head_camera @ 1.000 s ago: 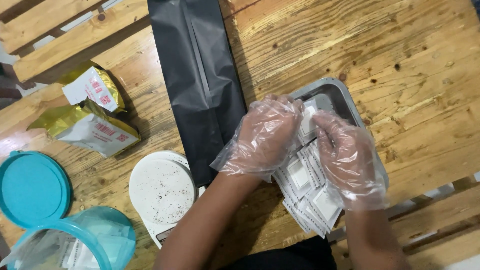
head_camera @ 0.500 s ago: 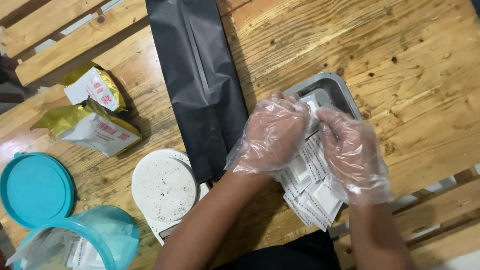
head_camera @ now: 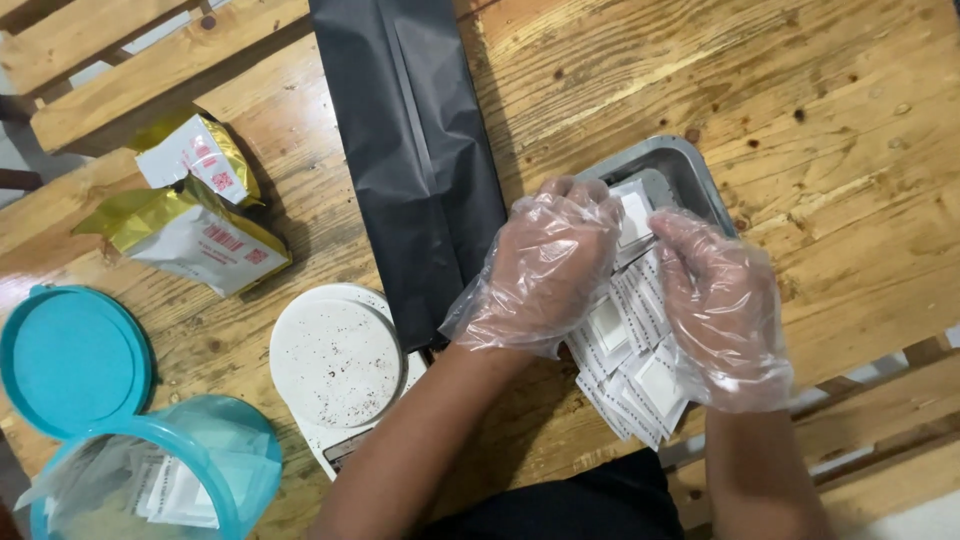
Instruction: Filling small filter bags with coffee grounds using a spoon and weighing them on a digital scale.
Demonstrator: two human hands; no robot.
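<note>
Two gloved hands, left hand (head_camera: 545, 275) and right hand (head_camera: 725, 305), sort a heap of small white sachets (head_camera: 630, 345) spilling from the metal tray (head_camera: 690, 165). Fingers curl around sachets over the tray; seemingly gathering, needing a firm pinch next.

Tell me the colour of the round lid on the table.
Teal lid, clearest in the head view.

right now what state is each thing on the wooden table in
small white paper sachets: heaped, spilling off the tray
grey metal tray: mostly covered
left gloved hand: on the sachets
right gloved hand: on the sachets
teal plastic tub: open, lid beside it
gold foil packets: torn open
black flat bag: lying flat
</note>
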